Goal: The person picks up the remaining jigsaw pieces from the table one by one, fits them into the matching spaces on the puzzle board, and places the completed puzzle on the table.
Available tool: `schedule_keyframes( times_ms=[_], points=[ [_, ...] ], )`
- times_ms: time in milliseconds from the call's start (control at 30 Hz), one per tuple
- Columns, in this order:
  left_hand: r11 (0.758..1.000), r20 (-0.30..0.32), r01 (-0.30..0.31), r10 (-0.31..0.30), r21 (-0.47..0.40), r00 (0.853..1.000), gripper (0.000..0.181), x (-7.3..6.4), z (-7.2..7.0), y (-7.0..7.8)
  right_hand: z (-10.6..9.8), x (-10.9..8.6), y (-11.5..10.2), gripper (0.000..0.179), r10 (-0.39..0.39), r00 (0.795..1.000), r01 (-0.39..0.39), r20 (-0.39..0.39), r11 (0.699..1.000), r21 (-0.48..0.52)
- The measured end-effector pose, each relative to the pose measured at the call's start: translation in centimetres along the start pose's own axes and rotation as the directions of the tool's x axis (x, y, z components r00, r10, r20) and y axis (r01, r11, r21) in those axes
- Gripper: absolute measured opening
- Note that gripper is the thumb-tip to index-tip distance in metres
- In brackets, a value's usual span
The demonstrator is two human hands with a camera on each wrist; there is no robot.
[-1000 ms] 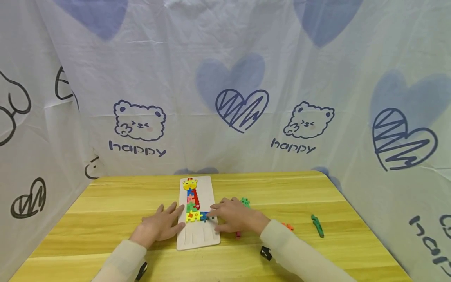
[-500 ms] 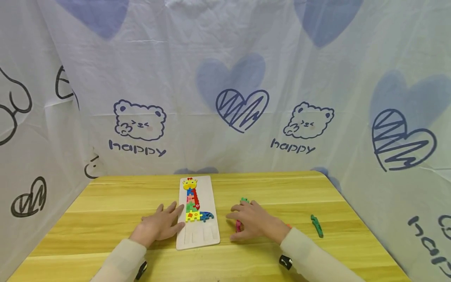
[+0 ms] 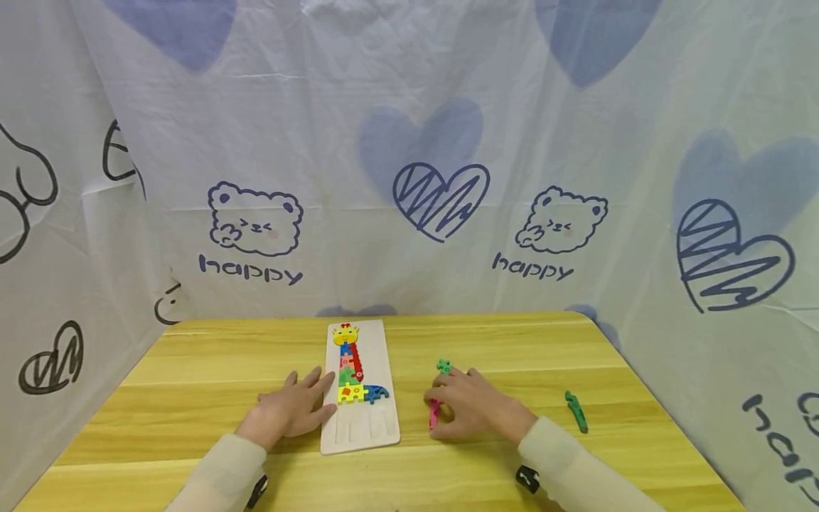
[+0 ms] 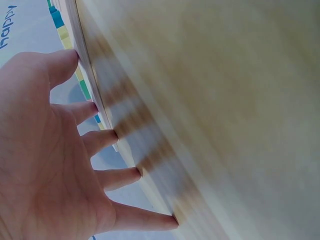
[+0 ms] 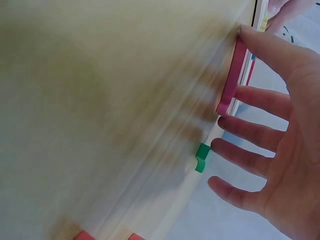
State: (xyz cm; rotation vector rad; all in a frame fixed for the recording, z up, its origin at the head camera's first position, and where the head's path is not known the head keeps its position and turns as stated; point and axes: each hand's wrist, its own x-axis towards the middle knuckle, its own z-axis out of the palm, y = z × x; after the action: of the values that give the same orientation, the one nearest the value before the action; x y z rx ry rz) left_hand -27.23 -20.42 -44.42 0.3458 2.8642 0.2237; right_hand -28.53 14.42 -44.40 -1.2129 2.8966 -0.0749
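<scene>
A passable gap separates board [image 3: 376, 355] and pink piece [image 3: 434, 417].

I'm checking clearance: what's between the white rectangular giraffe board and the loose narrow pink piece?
The head view shows bare yellow wooden tabletop between board and pink piece.

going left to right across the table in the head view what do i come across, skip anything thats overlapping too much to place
Left hand → white puzzle board → right hand → long dark green piece.
</scene>
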Motion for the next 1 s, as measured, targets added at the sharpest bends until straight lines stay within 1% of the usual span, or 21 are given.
schedule_keyframes(
  times_ms=[133, 267, 400, 667, 900, 1000],
  points=[
    [1.000, 0.002, 0.002, -0.002, 0.000, 1.000, 0.071, 0.0, 0.0, 0.0, 0.1, 0.0, 0.2, 0.044, 0.001, 1.000, -0.001, -0.010, 1.000, 0.009],
    [1.000, 0.008, 0.003, -0.003, 0.002, 1.000, 0.071, 0.0, 0.1, -0.1, 0.1, 0.1, 0.2, 0.044, -0.010, 1.000, 0.010, -0.013, 1.000, -0.006],
    [1.000, 0.008, 0.003, -0.003, 0.001, 1.000, 0.071, 0.0, 0.2, -0.1, -0.1, 0.2, 0.0, 0.043, -0.028, 0.999, 0.028, -0.022, 1.000, 0.001],
    [1.000, -0.001, -0.001, 0.001, 0.001, 1.000, 0.071, 0.0, 0.2, 0.0, -0.7, 1.1, -1.1, 0.049, -0.062, 0.997, 0.061, -0.050, 0.998, -0.020],
    [1.000, 0.001, 0.004, -0.004, -0.006, 1.000, 0.070, -0.1, 0.0, 0.1, -1.4, 2.6, -2.6, 0.054, -0.066, 0.998, 0.066, -0.001, 0.997, -0.029],
    [1.000, 0.002, 0.005, -0.005, -0.006, 1.000, 0.070, -0.1, 0.0, 0.1, -1.7, 3.3, -3.4, 0.055, -0.079, 0.997, 0.079, 0.007, 0.996, -0.039]
  ],
)
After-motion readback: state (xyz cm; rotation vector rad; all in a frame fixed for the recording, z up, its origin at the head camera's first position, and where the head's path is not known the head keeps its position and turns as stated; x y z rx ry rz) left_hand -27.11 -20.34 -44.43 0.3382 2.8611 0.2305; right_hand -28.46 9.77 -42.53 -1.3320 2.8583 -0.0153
